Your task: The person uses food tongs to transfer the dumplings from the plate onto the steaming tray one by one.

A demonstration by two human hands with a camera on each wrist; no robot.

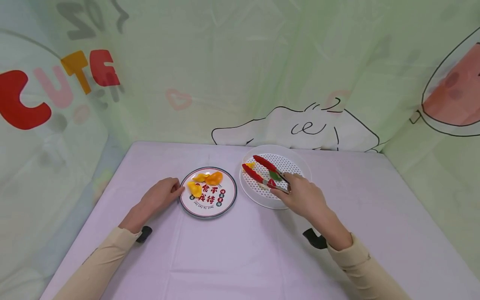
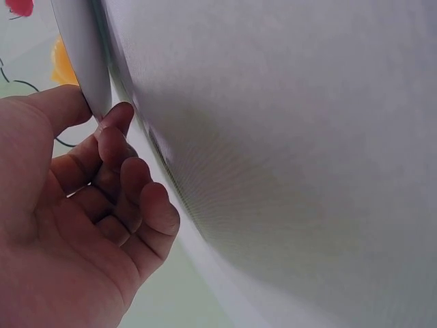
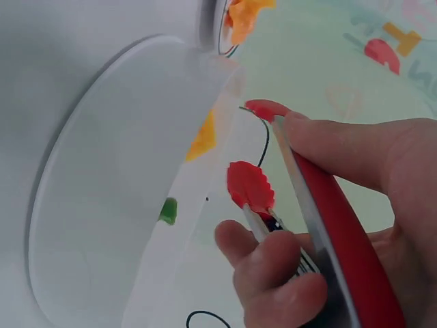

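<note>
My left hand (image 1: 159,195) is at the left edge of a round white plate (image 1: 196,204) with a dark rim and red lettering. Its thumb and forefinger pinch the rim, as the left wrist view shows. Several yellow and orange pieces (image 1: 214,178) lie on the plate, their kind unclear. With my right hand (image 1: 305,198) I hold red-tipped metal tongs (image 1: 252,172) over a round white perforated basket (image 1: 258,199). The tongs' arms are spread. Inside the basket are a yellow piece (image 1: 248,166), a green piece (image 1: 275,176) and a small red patch, partly behind the tongs.
A pale cloth covers the table (image 1: 225,258). Printed fabric walls (image 1: 240,75) stand along its back and sides. Plate and basket sit side by side towards the back, with a narrow gap between them.
</note>
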